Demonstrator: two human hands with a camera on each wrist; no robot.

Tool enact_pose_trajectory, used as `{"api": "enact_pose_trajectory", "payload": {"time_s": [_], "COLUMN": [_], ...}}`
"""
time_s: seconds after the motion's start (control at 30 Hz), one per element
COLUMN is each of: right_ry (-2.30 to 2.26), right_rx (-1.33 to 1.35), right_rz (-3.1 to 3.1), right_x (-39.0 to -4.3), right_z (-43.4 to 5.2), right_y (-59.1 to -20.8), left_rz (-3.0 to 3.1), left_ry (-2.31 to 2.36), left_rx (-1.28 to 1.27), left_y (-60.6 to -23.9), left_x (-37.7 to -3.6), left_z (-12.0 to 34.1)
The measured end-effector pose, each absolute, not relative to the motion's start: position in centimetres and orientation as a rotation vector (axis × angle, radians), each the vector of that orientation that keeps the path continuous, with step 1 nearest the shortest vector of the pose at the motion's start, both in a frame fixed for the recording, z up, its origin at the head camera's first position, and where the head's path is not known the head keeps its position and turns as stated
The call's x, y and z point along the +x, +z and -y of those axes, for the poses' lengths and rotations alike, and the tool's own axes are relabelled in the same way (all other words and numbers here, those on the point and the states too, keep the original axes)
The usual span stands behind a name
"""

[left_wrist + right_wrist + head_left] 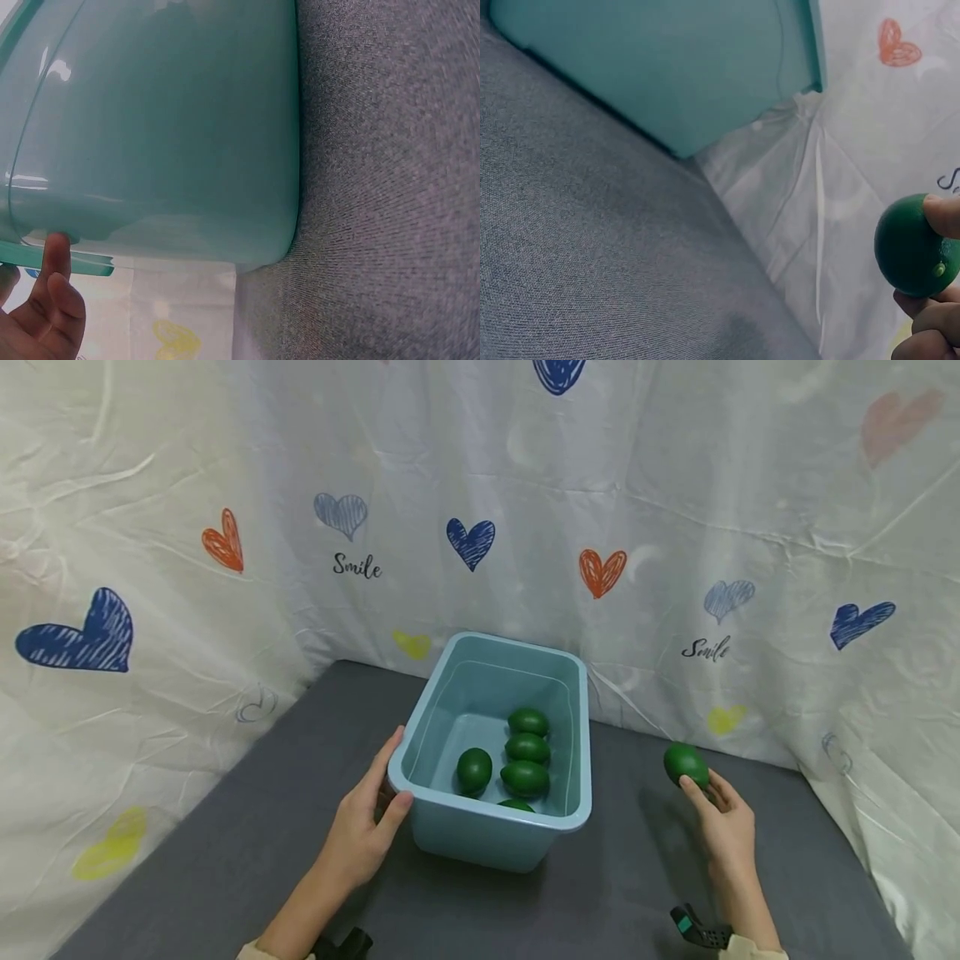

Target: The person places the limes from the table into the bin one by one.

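Note:
A light blue plastic bin (487, 839) stands on the grey table, with several dark green oval fruits (527, 749) inside. Most lie in a row along its right side, while one green fruit (474, 771) sits apart at the left. My left hand (360, 831) grips the bin's near left corner, thumb at the front rim; in the left wrist view its fingers (56, 262) reach under the rim. Right of the bin, my right hand (723, 818) pinches another green fruit (685, 764) above the table. The right wrist view shows a small pale stem nub on this fruit (907, 247).
A grey cloth-covered table (615, 877) extends on both sides of the bin. Behind and at the sides hangs a white curtain (525, 460) printed with hearts and "Smile", close to the bin's far end. Dark straps with cameras sit on both wrists.

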State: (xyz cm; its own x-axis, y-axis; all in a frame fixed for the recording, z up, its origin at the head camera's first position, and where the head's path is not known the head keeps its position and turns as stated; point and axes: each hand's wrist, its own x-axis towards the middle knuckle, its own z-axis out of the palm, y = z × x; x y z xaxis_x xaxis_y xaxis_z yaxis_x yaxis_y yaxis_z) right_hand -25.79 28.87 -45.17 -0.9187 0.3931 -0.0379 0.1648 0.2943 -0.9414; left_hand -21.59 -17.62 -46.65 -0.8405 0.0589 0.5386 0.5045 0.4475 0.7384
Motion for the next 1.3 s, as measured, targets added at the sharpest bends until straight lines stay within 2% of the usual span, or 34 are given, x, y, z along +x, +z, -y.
{"api": "enact_pose_trajectory", "payload": {"time_s": [0.5,0.93,1.3], "right_ry": [1.688,1.798,1.847], "right_rx": [-0.481,-0.221,-0.056], "right_rz": [2.325,2.246,2.222], "right_x": [-25.8,-27.6,-26.7], "right_z": [-28.0,-25.1,-21.8], "right_y": [-44.3,-40.6,-39.2], "left_rz": [2.258,2.236,2.273], "left_ry": [-1.381,-1.370,-1.373], "left_rx": [-0.469,-0.451,-0.445], "left_y": [-46.6,-46.3,-46.7], "left_x": [-21.5,-22.0,-21.8], "left_z": [17.7,17.7,17.3]}}
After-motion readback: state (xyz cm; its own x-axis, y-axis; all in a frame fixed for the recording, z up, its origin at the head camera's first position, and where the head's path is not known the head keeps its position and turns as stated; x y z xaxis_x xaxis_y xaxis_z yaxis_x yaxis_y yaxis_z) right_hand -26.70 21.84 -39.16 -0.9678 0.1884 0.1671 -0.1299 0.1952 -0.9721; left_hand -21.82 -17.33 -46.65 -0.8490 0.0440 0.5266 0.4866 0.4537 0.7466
